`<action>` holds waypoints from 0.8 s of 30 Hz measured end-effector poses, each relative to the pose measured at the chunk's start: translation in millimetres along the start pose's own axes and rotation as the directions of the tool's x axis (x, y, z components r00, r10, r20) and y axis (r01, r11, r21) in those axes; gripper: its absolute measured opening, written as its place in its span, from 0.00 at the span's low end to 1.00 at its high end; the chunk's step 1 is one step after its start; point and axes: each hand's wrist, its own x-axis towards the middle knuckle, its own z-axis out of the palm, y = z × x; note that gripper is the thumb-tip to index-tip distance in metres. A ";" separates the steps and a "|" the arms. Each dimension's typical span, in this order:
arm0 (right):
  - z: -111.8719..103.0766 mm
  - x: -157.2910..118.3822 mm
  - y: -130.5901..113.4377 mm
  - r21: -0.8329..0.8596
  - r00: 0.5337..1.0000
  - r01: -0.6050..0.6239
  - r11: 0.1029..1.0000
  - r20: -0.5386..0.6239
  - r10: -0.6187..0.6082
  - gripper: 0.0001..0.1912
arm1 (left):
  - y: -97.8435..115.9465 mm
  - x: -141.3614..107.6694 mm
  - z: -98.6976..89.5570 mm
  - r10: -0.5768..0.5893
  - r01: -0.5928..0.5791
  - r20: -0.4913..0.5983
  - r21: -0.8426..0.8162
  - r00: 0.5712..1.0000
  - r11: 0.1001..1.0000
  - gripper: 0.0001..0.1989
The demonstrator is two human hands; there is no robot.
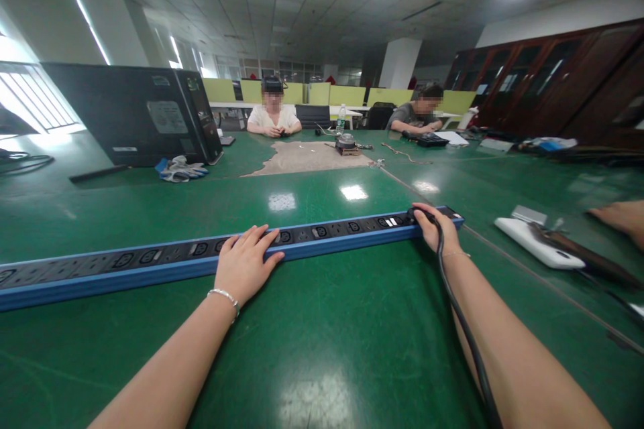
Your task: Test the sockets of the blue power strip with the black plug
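A long blue power strip (pixel 352 242) with a black row of sockets lies across the green table, running from the left edge to right of centre. My left hand (pixel 246 263) rests on its middle, fingers stretched over the sockets and thumb along the near edge. Close to the strip's right end, my right hand (pixel 437 231) grips a black plug (pixel 413 214) at the socket face; the fingers partly hide it, and I cannot tell how deep it sits. From the plug a black power cord (pixel 467 335) runs down over my right forearm towards the bottom of the view.
A black computer case (pixel 145 114) stands at the left beside a pair of work gloves (pixel 181 169). Two people sit across the table. On the right lie a white device (pixel 538 242) and another person's hand (pixel 621 218). A water bottle (pixel 341 119) stands farther back.
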 end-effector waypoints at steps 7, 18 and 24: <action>0.4 -7.9 2.1 -0.045 1.000 0.021 0.999 0.010 -0.020 0.20 | 0.7 -0.3 -1.4 0.001 -0.001 0.011 0.009 1.000 1.000 0.23; 6.2 -14.7 2.4 -0.002 0.999 -0.012 1.000 -0.045 0.012 0.17 | -0.2 -0.4 -2.5 0.003 -0.003 0.022 0.031 1.000 1.000 0.23; 8.6 -15.7 -0.2 0.004 0.996 -0.050 0.999 -0.078 0.050 0.17 | -0.8 -0.4 -2.0 0.003 -0.004 0.016 0.025 1.000 1.000 0.23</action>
